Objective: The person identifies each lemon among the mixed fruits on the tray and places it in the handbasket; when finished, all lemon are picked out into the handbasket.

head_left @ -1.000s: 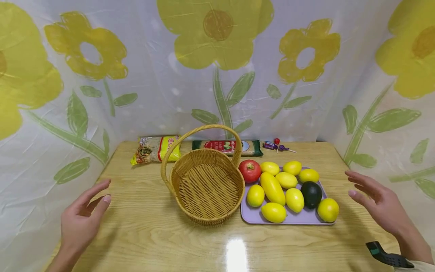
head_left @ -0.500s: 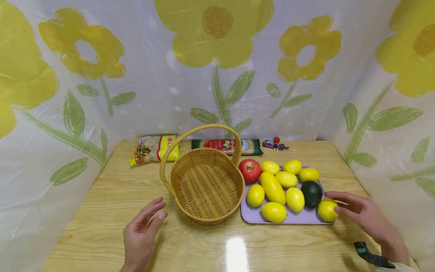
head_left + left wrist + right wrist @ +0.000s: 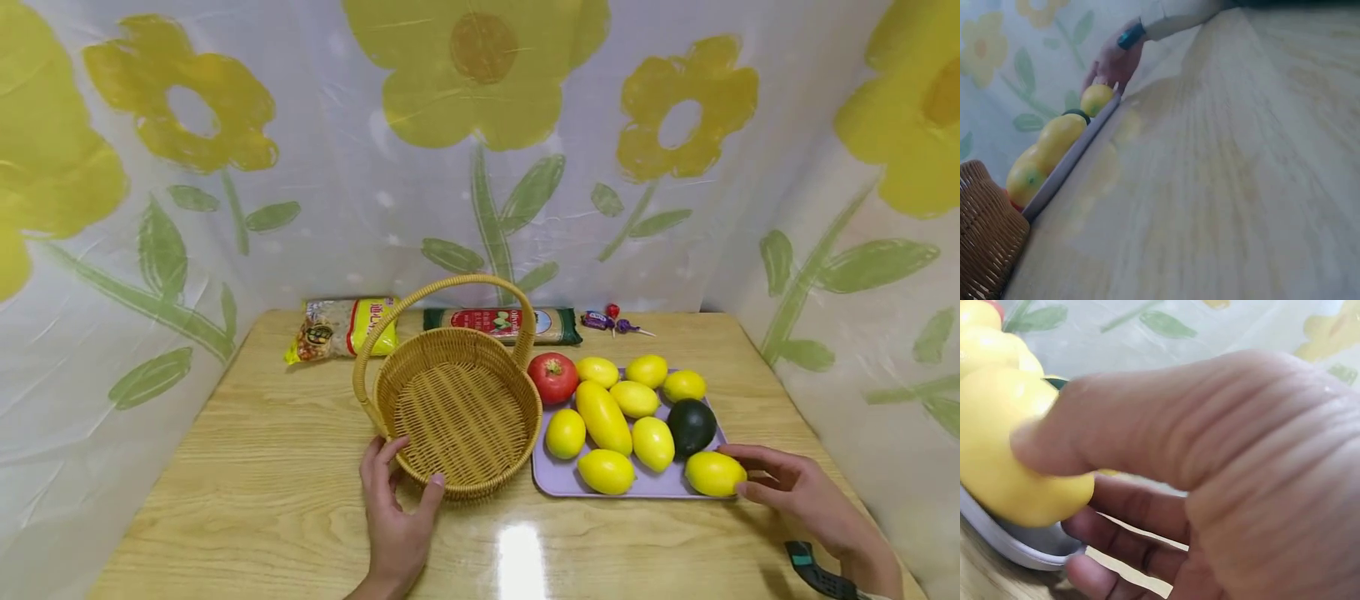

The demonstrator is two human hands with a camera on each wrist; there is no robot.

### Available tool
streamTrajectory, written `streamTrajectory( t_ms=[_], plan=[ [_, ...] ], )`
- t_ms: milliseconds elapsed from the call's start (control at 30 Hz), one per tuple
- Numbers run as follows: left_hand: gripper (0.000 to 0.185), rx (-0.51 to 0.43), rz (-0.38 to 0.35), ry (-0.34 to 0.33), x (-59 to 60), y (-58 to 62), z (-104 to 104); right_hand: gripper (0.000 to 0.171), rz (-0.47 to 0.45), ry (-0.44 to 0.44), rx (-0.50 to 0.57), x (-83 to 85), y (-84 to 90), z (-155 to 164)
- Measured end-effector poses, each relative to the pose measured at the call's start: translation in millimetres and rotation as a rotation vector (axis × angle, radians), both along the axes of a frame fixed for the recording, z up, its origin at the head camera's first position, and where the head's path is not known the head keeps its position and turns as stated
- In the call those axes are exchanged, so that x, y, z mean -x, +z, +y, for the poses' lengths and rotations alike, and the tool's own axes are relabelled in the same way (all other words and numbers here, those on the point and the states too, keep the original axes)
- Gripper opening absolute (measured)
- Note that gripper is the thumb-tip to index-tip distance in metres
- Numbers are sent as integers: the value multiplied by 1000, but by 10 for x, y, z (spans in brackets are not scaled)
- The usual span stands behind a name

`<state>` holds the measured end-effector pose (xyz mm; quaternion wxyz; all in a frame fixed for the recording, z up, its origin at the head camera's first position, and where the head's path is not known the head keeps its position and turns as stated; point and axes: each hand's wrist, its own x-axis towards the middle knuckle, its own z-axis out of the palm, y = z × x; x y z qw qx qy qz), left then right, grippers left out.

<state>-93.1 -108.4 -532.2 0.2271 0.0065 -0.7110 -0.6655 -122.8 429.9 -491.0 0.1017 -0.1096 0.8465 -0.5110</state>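
At the tray's near right corner my right hand (image 3: 795,492) pinches a yellow lemon (image 3: 715,473). In the right wrist view the thumb (image 3: 1047,447) lies on the lemon, with other fingers curled near the tray rim. My left hand (image 3: 401,521) is at the near left rim of a round wicker basket (image 3: 457,417) with a tall handle. Its index fingertip overlaps the rim and its thumb tip is at the front wall. The purple tray (image 3: 558,482) bears several more lemons (image 3: 652,443), a longer yellow fruit (image 3: 603,418) and a dark green avocado (image 3: 692,427).
A red tomato-like fruit (image 3: 552,377) sits between basket and tray. Behind them lie a yellow-ended food bag (image 3: 341,330), a long green-ended pasta pack (image 3: 495,323) and small wrapped candies (image 3: 611,321). A flower-printed curtain (image 3: 330,167) surrounds the wooden table (image 3: 262,467).
My left hand has moved right, from the table's left side to the basket. The right hand has come in to the corner lemon, which has turned and shifted slightly left.
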Motion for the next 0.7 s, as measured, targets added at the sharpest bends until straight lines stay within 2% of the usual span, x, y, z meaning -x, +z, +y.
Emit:
streamTrajectory(
  t_ms=[67, 267, 367, 433, 500, 533, 600, 700],
  plan=[
    [63, 9, 19, 2, 14, -20, 9, 46, -9, -13, -18, -8, -12, -9],
    [66, -42, 30, -63, 9, -22, -4, 43, 32, -77, -89, -31, -12, -32],
    [66, -46, 8, -63, -5, -14, -5, 44, 82, -74, 30, -62, 30, -62],
    [66, -48, 3, -61, -9, -14, -5, 47, 133, -20, 187, -50, 73, -137],
    [66, -49, 3, -61, -14, -16, -4, 50, 178, 81, 329, 7, 152, -272],
    [66, -49, 5, -59, -15, -19, -3, 52, 201, 131, 364, 53, 214, -369],
    [66, -46, 10, -55, -15, -25, -2, 52, 242, 226, 368, 169, 354, -600],
    [65, -39, 18, -45, -8, -37, -3, 51, 271, 293, 283, 354, 590, -1025]
  ],
)
